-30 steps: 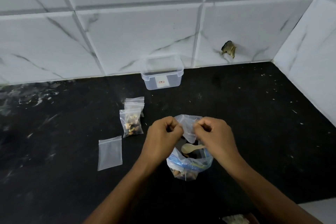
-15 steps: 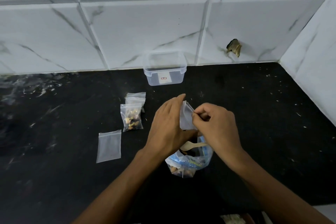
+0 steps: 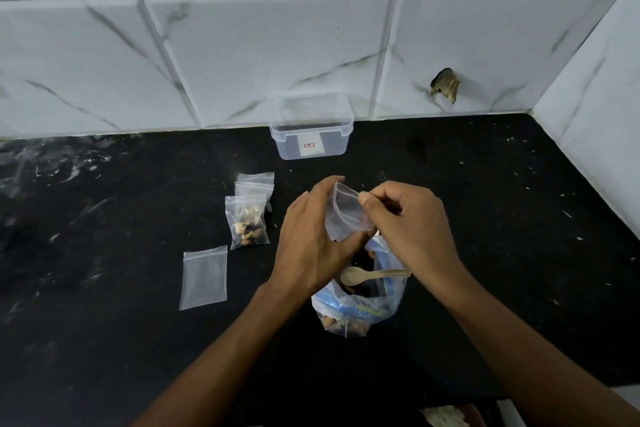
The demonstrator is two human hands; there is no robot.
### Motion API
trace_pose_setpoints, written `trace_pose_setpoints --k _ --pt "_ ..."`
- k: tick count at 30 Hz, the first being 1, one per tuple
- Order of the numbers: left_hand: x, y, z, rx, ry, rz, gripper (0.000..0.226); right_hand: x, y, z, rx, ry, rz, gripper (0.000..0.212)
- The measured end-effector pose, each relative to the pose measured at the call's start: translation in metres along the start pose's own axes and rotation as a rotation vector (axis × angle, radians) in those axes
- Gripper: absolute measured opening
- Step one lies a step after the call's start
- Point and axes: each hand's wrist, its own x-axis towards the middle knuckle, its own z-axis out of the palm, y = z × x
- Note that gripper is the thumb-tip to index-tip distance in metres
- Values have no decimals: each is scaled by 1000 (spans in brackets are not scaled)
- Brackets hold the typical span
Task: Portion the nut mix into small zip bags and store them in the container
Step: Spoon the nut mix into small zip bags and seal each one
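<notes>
Clear thin plastic zip bags (image 3: 203, 277), pale wooden spoon (image 3: 367, 275), translucent plastic container (image 3: 311, 146), polished black stone table (image 3: 121, 340), glossy marbled tiles (image 3: 259, 45).

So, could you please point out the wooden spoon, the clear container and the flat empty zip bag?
wooden spoon (image 3: 351, 276): head view, on its bowl.
clear container (image 3: 333, 146): head view, on its front wall.
flat empty zip bag (image 3: 203, 278): head view, on its middle.
</notes>
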Motion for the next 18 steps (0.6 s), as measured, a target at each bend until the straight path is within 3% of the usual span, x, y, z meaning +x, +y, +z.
trace_pose_setpoints --k 3,5,7,10,18 --pt "1 -9 -9 -89 55 -44 70 -3 12 -9 -10 -49 -27 18" --pt "-3 -18 -18 -161 60 -71 70 -8 30 -13 -255 -174 -33 26" --pt "-11 -27 -27 -207 11 -93 71 -17 49 -10 -541 -378 -70 21" --pt "-27 -38 -35 -267 -120 -150 70 -32 68 2 -773 -550 -137 24" --pt "-60 -55 -26 -463 -389 -304 74 -32 65 11 -780 -490 -64 11"
